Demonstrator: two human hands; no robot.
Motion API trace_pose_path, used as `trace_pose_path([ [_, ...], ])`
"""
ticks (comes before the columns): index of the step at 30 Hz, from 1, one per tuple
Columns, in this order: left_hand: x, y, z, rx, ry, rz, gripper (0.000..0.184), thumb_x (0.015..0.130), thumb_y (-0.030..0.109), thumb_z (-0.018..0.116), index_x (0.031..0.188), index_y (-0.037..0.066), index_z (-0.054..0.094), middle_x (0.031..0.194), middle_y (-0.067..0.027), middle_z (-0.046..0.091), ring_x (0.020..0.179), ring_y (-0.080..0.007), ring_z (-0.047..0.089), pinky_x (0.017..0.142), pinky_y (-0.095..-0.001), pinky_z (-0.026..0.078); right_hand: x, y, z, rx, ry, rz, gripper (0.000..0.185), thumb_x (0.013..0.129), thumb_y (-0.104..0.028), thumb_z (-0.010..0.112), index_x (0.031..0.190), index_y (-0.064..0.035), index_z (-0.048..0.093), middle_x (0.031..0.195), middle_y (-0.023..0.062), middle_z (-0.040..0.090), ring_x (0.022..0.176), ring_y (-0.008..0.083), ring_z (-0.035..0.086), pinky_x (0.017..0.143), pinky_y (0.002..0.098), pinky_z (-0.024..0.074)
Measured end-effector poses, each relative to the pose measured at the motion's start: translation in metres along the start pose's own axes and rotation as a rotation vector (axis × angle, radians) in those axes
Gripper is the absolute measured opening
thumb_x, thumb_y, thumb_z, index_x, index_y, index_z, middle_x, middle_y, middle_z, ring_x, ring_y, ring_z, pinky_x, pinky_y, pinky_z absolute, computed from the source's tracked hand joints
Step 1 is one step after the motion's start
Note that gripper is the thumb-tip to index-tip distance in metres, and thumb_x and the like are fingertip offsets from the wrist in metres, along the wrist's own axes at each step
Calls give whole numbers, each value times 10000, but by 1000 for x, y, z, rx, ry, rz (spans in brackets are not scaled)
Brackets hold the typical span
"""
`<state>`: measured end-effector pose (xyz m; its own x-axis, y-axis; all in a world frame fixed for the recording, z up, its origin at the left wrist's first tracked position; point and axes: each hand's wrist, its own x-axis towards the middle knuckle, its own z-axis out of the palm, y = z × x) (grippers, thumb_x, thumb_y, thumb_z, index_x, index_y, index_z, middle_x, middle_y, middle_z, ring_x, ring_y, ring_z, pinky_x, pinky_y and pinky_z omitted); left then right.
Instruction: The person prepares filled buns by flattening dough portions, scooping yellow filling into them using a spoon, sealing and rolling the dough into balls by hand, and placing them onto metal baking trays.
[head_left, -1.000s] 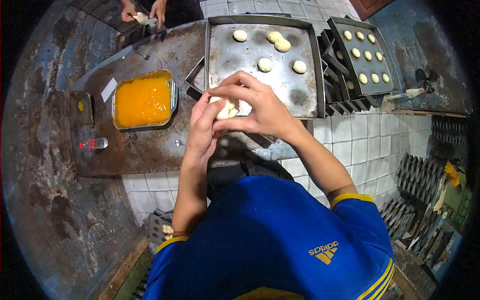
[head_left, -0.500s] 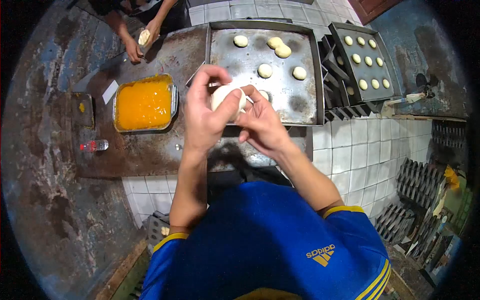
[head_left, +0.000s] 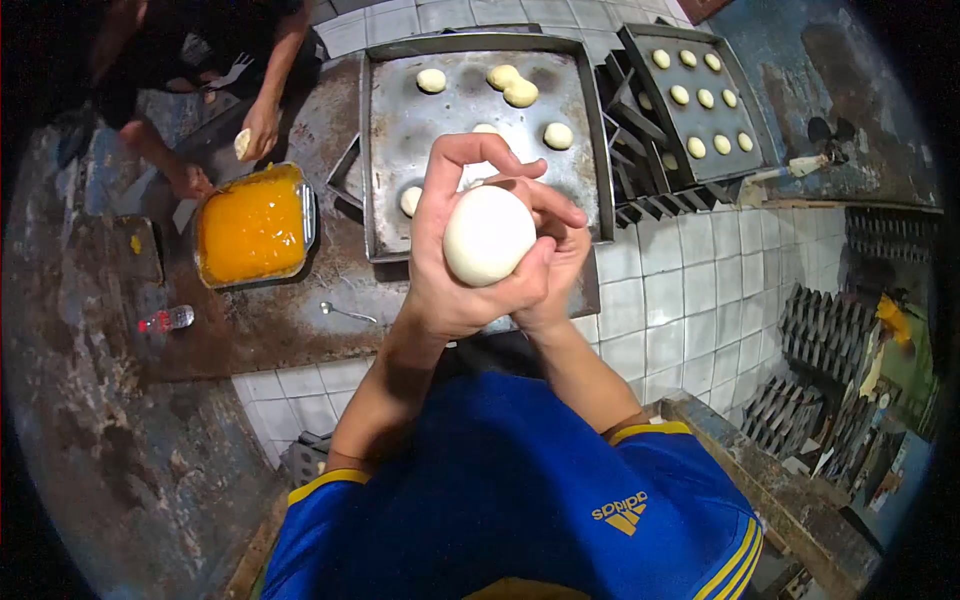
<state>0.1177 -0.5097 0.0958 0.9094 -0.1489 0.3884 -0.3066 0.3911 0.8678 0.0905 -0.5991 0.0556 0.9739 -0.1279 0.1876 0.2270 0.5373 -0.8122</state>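
A smooth, round white dough ball (head_left: pixel 489 236) rests in my left hand (head_left: pixel 445 270), whose fingers curl round it, thumb along its lower right. Behind and to the right of it is my right hand (head_left: pixel 562 262), bent close against the left; its palm side is hidden, so I cannot see whether it grips the ball. Just beyond my hands lies a large metal tray (head_left: pixel 603 150) with several dough balls, two of them touching (head_left: pixel 512 86). One dough ball (head_left: pixel 410 201) sits near the tray's left edge.
A glass dish of orange filling (head_left: pixel 252 228) stands on the worktable (head_left: pixel 260 335), with a spoon (head_left: pixel 347 312) and small bottle (head_left: pixel 167 319). At upper left, another person's hand (head_left: pixel 262 128) holds dough. A second tray (head_left: pixel 757 110) sits on stacked trays at right.
The ball has turned and come nearer the camera, with both hands closer together. The view has shifted, and the other person's hands have moved down near the orange dish.
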Motion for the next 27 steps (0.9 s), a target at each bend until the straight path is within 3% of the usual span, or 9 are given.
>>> trace_pose_path([
  [2, -2, -7, -4, -35, 32, -74, 650, 826, -8, 733, 1348, 52, 351, 910, -58, 687, 949, -160, 701, 1104, -447, 471, -2, 13, -12, -69, 52, 3, 351, 900, -199, 831, 1130, 47, 731, 1028, 36, 735, 988, 109, 668, 874, 304, 544],
  [4, -3, -15, -26, -150, 49, -179, 653, 850, -65, 727, 1377, 56, 360, 930, -34, 663, 878, -85, 651, 858, -298, 560, 17, -19, -61, -457, -493, 304, 387, 936, -128, 777, 1262, 65, 694, 1189, 137, 751, 1105, 197, 706, 997, 359, 556],
  [5, -3, -20, -38, 99, 117, -245, 637, 836, -70, 734, 1357, 66, 395, 910, 2, 656, 807, -98, 645, 764, -291, 564, 32, -49, -67, -435, -622, 620, 324, 922, -59, 791, 1220, 49, 725, 1189, 137, 754, 1133, 206, 707, 1039, 356, 540],
  [6, 0, -37, -49, 418, 61, -104, 641, 819, -54, 765, 1341, 72, 416, 892, -12, 669, 788, -125, 666, 745, -303, 568, 34, -58, -76, -539, -492, 557, 349, 910, -48, 804, 1239, 32, 721, 1218, 130, 746, 1153, 205, 703, 1031, 351, 548],
  [13, 2, -167, -11, 480, -272, -423, 702, 797, 205, 928, 1306, 79, 462, 1029, -205, 761, 971, -360, 775, 802, -440, 586, 60, -37, -141, -860, -353, 358, 536, 805, -73, 914, 1294, -30, 700, 1280, 55, 695, 1145, 147, 683, 922, 286, 589],
  [19, 5, -233, 1, 532, -314, -389, 670, 787, 135, 874, 1300, 112, 442, 998, -262, 735, 991, -502, 719, 814, -533, 587, 73, 4, -206, -801, -218, 478, 384, 845, -119, 848, 1204, -24, 749, 1162, 71, 732, 1073, 145, 701, 851, 306, 626],
  [22, -11, -247, -28, 594, -286, -363, 851, 745, 144, 885, 1437, 107, 390, 1259, -249, 637, 1170, -430, 660, 974, -499, 542, 77, 38, -236, -1089, -329, 405, 355, 847, -131, 856, 1176, -38, 763, 1128, 84, 740, 1020, 195, 732, 836, 333, 617],
  [24, -21, -238, -51, 665, -200, -462, 961, 752, 166, 894, 1532, 84, 340, 1392, -198, 530, 1261, -356, 587, 1064, -451, 503, 80, 62, -259, -1413, -665, 285, 496, 886, -159, 799, 1352, -49, 668, 1374, 148, 631, 1233, 308, 651, 1002, 409, 564],
  [27, -43, -218, -77, 712, -109, -476, 906, 774, 124, 882, 1509, 76, 355, 1287, -171, 566, 1021, -272, 642, 913, -388, 544, 80, 86, -262, -1671, -938, 41, 653, 981, -327, 690, 1523, -22, 491, 1599, 175, 447, 1458, 331, 471, 1190, 452, 413],
])
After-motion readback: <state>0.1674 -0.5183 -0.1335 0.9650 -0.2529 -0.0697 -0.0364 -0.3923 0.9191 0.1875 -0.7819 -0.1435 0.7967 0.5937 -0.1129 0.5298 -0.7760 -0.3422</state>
